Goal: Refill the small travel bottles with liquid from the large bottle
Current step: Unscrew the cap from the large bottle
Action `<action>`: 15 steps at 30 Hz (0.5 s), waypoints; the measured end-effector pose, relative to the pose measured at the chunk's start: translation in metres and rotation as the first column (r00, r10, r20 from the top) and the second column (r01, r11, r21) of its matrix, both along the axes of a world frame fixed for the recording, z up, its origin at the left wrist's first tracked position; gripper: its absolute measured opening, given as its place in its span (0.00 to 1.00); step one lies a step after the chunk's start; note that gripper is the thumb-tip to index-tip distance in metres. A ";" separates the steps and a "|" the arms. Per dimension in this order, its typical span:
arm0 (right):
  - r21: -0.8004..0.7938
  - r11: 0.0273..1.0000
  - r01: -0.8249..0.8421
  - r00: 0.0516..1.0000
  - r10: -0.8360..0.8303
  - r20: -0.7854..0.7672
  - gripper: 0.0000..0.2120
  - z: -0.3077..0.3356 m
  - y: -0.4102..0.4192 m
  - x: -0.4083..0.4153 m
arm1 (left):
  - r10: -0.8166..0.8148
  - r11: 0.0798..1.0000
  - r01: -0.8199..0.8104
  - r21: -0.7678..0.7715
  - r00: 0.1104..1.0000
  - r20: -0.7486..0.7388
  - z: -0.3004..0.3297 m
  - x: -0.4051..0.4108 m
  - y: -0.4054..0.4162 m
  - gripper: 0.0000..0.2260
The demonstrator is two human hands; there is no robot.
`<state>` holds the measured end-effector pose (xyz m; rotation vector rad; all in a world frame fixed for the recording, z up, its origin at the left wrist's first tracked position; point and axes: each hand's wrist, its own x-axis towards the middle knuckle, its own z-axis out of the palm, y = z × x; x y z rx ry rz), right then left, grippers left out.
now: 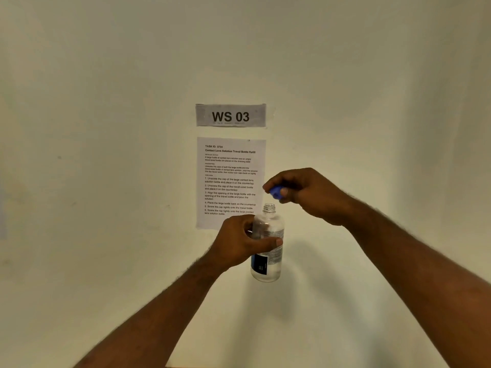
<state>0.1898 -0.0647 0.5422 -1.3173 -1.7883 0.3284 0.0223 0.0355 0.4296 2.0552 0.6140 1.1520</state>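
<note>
A: Left hand [240,241], what is it doing?

B: Fingers and thumb are curled round the middle of the clear large bottle [267,251], holding it upright in the air in front of the wall. Probably steadied there so the neck stays level while the top is off.

A: Is the neck open?

B: Yes, bare threads show at the top, just above the left hand.

A: And to the right?

B: Right hand [303,193] sits just above and right of the open neck, fingertips pinching the blue cap [275,192], clear of the bottle. Likely about to be set down.

A: Travel bottles?

B: None in view. No surface either. Behind the hands, an instruction sheet [230,166] under a "WS 03" sign [230,115].
</note>
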 end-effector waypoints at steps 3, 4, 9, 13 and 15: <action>0.065 0.997 -0.035 0.955 0.052 -0.292 0.11 -0.027 0.003 0.013 | 0.005 1.000 -0.005 -0.029 1.000 -0.017 -0.013 -0.003 -0.001 0.21; 0.073 0.996 -0.048 0.918 0.073 -0.390 0.10 -0.039 0.004 0.017 | 0.004 0.999 -0.005 -0.045 1.000 -0.020 -0.018 -0.005 -0.002 0.21; 0.012 0.991 -0.137 0.669 0.101 -0.737 0.13 -0.114 0.005 0.026 | -0.002 0.992 -0.006 -0.129 0.998 -0.061 -0.060 -0.010 -0.004 0.19; -0.087 0.992 -0.094 0.630 -0.008 -0.776 0.14 -0.185 0.004 0.027 | -0.020 0.973 -0.003 -0.231 0.995 -0.095 -0.114 -0.013 -0.004 0.22; -0.159 0.986 -0.056 0.640 -0.086 -0.764 0.11 -0.223 0.001 0.026 | -0.024 0.954 -0.011 -0.301 0.993 -0.113 -0.147 -0.016 -0.004 0.26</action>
